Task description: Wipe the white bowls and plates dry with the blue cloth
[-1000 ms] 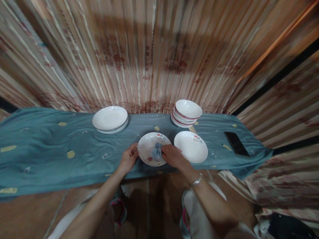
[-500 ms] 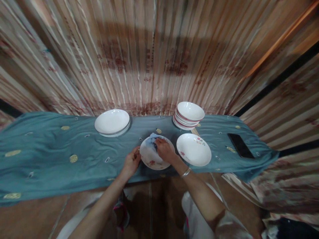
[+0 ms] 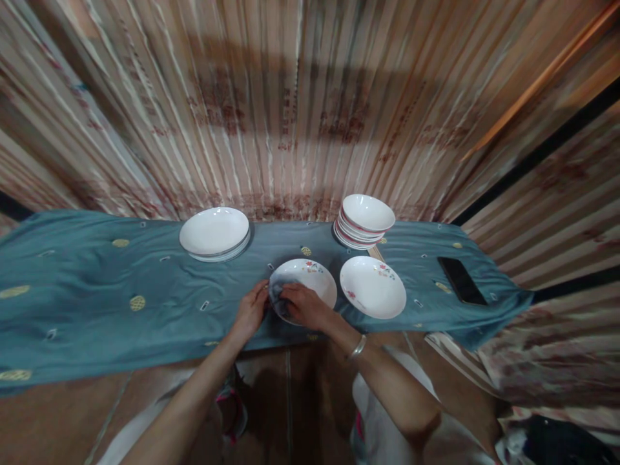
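Note:
A white plate [image 3: 317,281] with small red flowers near its far rim lies at the front of the table, between my hands. My left hand [image 3: 252,310] grips its left edge, fingers closed on the rim. Inside the plate, my right hand [image 3: 301,305] presses a bluish-grey cloth [image 3: 279,284] against the left part of the surface; the palm hides some of the cloth. Just to the right, a second flowered plate [image 3: 372,288] rests on the tablecloth, untouched.
Stacked white plates [image 3: 214,231] stand at the back left, and a stack of white bowls [image 3: 365,219] at the back right. A black phone [image 3: 462,280] lies to the right. The blue-green tablecloth [image 3: 106,278] reaches a striped curtain [image 3: 271,116] behind.
My right hand has slid the cloth from the plate's far side to its left side. The flowers at the near rim are now at the far rim, so the plate has been turned.

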`<action>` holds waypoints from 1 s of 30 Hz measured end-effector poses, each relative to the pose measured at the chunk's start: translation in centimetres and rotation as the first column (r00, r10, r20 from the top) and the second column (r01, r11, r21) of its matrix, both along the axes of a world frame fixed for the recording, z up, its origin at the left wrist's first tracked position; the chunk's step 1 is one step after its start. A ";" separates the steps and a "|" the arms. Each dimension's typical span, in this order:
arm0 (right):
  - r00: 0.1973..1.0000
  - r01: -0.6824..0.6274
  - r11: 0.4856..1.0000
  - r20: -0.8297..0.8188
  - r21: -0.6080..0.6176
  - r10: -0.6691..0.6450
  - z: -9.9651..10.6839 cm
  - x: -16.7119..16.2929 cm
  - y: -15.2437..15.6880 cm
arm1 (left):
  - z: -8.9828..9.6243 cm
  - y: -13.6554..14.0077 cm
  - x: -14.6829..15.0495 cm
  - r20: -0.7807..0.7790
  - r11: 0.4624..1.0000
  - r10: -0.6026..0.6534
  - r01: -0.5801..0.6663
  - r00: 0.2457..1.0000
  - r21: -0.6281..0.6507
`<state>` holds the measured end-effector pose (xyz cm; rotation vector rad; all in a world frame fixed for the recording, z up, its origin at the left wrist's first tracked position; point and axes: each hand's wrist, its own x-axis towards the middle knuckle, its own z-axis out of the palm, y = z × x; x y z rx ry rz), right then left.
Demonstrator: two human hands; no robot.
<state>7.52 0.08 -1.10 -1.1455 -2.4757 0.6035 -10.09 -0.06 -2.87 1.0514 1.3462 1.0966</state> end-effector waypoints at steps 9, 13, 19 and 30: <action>0.998 -0.057 0.963 -0.033 -0.264 0.050 2.0 2.7 -1.7 | 1.0 -0.1 0.2 0.044 1.000 -0.018 0.019 0.999 -0.011; 0.997 -0.070 0.936 0.000 -0.344 0.075 2.7 4.7 -1.6 | 0.9 -0.1 0.3 0.077 0.999 -0.045 0.046 0.996 -0.017; 0.986 0.023 0.980 0.167 -0.197 0.011 3.6 6.7 -2.1 | 0.5 0.1 0.3 0.123 0.997 -0.076 0.075 0.990 0.006; 0.866 0.260 0.960 0.413 0.106 -0.280 2.6 6.8 -0.8 | 0.6 0.0 0.5 0.097 0.996 -0.083 0.082 0.992 0.015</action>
